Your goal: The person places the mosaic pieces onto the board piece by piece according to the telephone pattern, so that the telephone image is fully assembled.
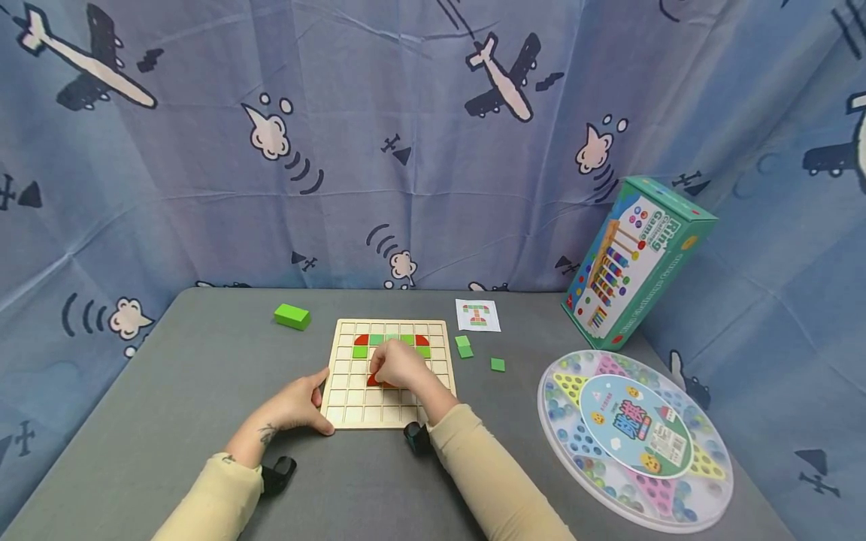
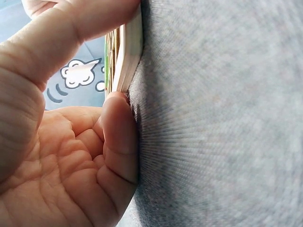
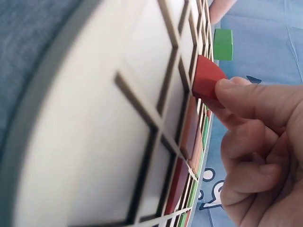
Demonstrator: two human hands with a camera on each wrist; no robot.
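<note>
A pale wooden grid board lies on the table, with red and green tiles set along its upper rows. My left hand holds the board at its left side, thumb at the near left corner and fingers along the edge. Over the middle of the grid, my right hand pinches a red quarter-round tile between thumb and forefinger. The tile is tilted over a cell in the right wrist view. Beside it an orange tile and another red tile sit in the grid. My right hand partly covers the middle cells.
A printed pattern card lies right of the board, with loose green tiles and a single green tile nearby. A green block is back left. At right are a round marble game board and a tall game box.
</note>
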